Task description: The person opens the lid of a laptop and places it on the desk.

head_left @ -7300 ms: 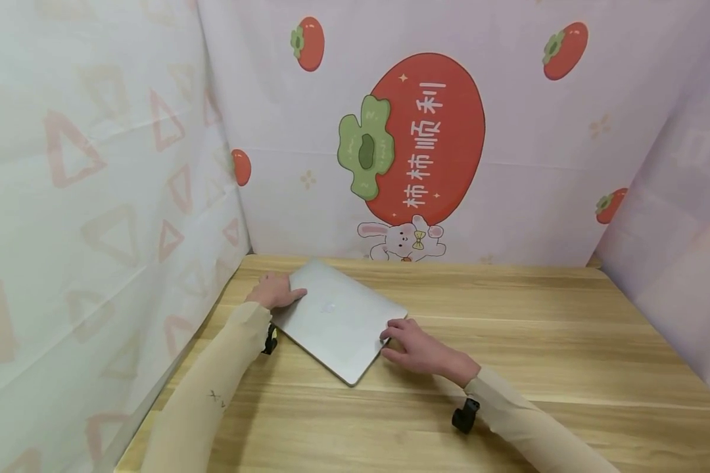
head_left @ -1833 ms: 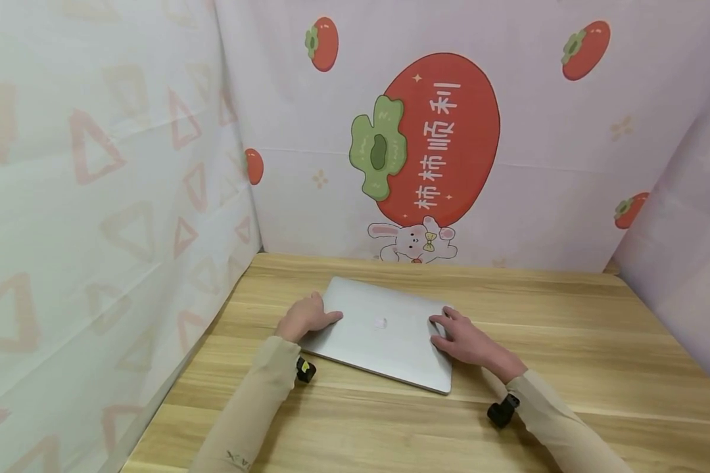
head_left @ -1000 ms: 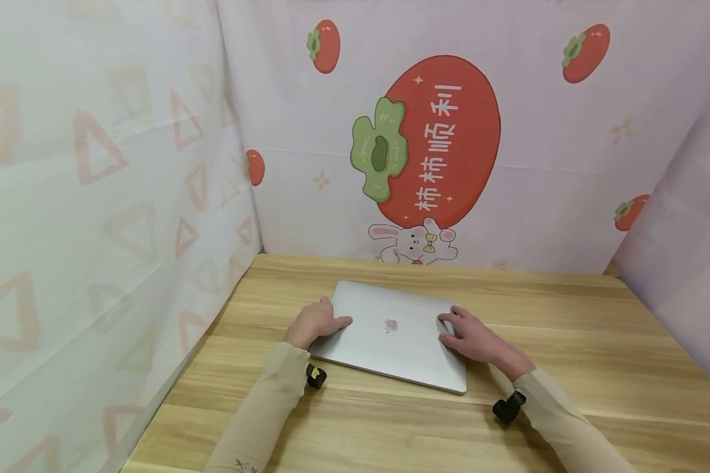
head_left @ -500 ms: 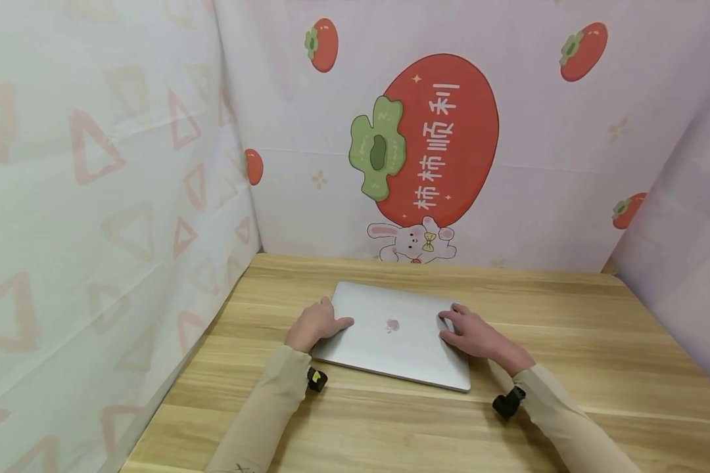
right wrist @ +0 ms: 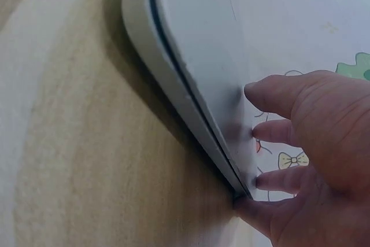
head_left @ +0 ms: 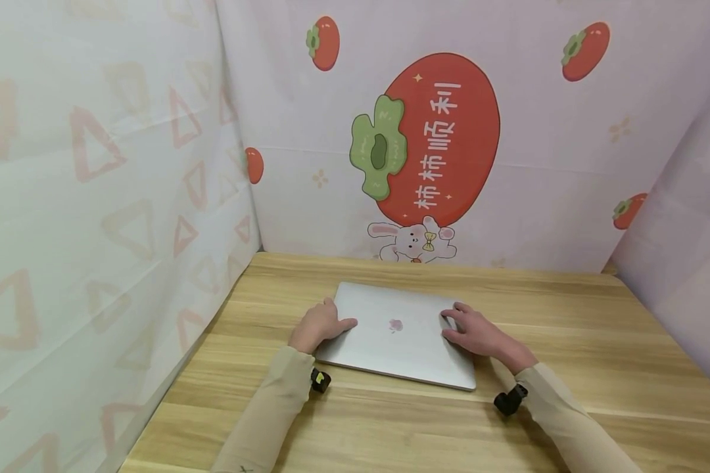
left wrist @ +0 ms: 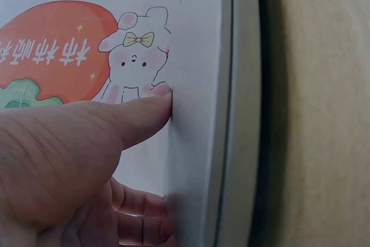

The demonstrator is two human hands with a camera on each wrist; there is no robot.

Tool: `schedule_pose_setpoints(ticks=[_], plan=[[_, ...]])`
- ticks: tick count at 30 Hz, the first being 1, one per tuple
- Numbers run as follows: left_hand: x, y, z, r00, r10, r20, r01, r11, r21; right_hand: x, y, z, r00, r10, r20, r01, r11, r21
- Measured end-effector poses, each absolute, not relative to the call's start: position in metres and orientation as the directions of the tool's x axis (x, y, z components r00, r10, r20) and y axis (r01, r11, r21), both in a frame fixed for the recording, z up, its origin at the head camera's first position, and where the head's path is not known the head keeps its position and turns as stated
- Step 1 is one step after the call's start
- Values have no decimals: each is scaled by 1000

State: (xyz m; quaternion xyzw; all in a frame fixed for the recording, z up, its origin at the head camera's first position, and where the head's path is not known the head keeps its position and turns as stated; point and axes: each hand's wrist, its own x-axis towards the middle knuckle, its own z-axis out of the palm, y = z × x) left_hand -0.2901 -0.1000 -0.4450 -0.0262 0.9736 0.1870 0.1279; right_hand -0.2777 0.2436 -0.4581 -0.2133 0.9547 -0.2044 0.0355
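A closed silver laptop [head_left: 394, 348] with a shiny logo on its lid lies slightly slanted on the wooden table. At its left end, my left hand [head_left: 321, 326] grips the edge, thumb laid across the lid and fingers along the side. In the left wrist view the thumb [left wrist: 144, 114] touches the lid, while the bent fingers [left wrist: 141, 215] are partly hidden beneath it. My right hand [head_left: 478, 332] rests on the right end with spread fingertips on the lid. One fingertip [right wrist: 245, 207] sits right at the laptop's edge in the right wrist view.
The wooden table [head_left: 390, 427] reaches a printed back curtain [head_left: 544, 164] with persimmons and a rabbit. Another patterned curtain [head_left: 136, 328] runs close along the left side, and a third [head_left: 698, 230] along the right. Dark wrist cameras [head_left: 510, 399] hang under both forearms.
Since the oldest frame the laptop has slid to the right and turned so its long side lies closer to parallel with the table's back edge. Both hands moved with it; lately it shifts only slightly rightward.
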Motion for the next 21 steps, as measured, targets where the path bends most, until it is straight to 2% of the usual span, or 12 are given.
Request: schedule_pose_setpoints(ticks=[10,21], plan=[[-287,-94,-443,-967,-2,-257,-102,919,380,-277,247,-454,-910,-414,14,-383,829,-407],[-283,-87,-443,-971,4,-240,-87,926,366,-280,249,-455,-915,-404,16,-385,858,-340]])
